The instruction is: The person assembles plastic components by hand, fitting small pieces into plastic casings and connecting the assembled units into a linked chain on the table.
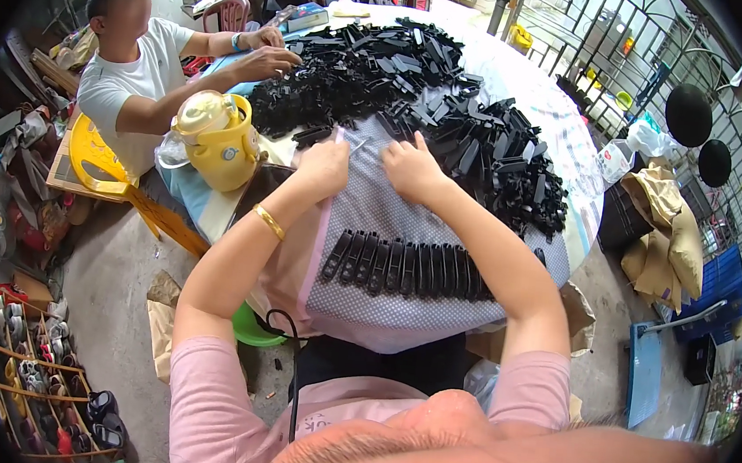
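Note:
My left hand is closed over the cloth-covered table, fingers curled. What it holds, if anything, is too small to make out; a black plastic piece lies just beyond it. My right hand is pinched beside the near edge of a heap of black plastic pieces, its grip hidden from above. Between the hands lies a thin, pale sliver on the grey patterned cloth. Closer to me, several long black clip-like pieces lie side by side in a row.
A second heap of small black parts covers the far left. A co-worker sits there, hands at that heap. A yellow jug stands at the left edge. On the floor are a shoe rack and brown paper sacks.

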`<action>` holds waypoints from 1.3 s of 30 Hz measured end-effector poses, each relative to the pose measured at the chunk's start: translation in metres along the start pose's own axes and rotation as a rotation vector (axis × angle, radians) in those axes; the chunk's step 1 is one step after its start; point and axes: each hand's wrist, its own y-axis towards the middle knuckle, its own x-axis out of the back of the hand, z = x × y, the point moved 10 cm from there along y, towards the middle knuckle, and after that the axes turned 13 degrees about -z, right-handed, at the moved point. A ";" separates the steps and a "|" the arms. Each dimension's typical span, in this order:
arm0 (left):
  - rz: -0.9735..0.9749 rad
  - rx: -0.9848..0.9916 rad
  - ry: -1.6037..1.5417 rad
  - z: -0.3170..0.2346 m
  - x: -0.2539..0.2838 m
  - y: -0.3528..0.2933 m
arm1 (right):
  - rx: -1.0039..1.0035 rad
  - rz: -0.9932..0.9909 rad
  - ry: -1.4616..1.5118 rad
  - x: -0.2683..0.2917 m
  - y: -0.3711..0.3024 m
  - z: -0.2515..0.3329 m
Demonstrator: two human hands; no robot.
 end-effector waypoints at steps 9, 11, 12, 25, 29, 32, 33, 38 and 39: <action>-0.503 -0.475 -0.120 -0.067 -0.035 0.087 | 0.202 -0.218 0.024 0.052 -0.091 -0.016; -0.358 -0.283 -0.334 -0.051 -0.049 0.111 | 0.228 -0.295 0.066 0.066 -0.096 -0.013; -0.356 -0.292 -0.340 -0.059 -0.048 0.111 | 0.220 -0.292 0.059 0.068 -0.101 -0.015; -0.255 -0.481 -0.413 -0.122 -0.011 0.014 | -0.303 -0.615 0.395 0.127 -0.122 -0.063; -0.409 -0.673 -0.349 -0.135 -0.005 0.007 | -0.518 -0.680 0.669 0.128 -0.143 -0.073; -0.307 -0.688 -0.316 -0.135 -0.022 0.014 | -0.702 -0.712 0.949 0.120 -0.164 -0.075; -0.307 -0.688 -0.319 -0.134 -0.022 0.015 | -0.724 -0.732 0.985 0.123 -0.169 -0.073; -0.256 -0.355 -0.836 -0.117 0.014 0.016 | -0.743 -0.798 1.116 0.121 -0.192 -0.064; -0.203 -0.284 -1.046 -0.116 0.013 0.015 | -0.748 -0.804 1.080 0.121 -0.195 -0.062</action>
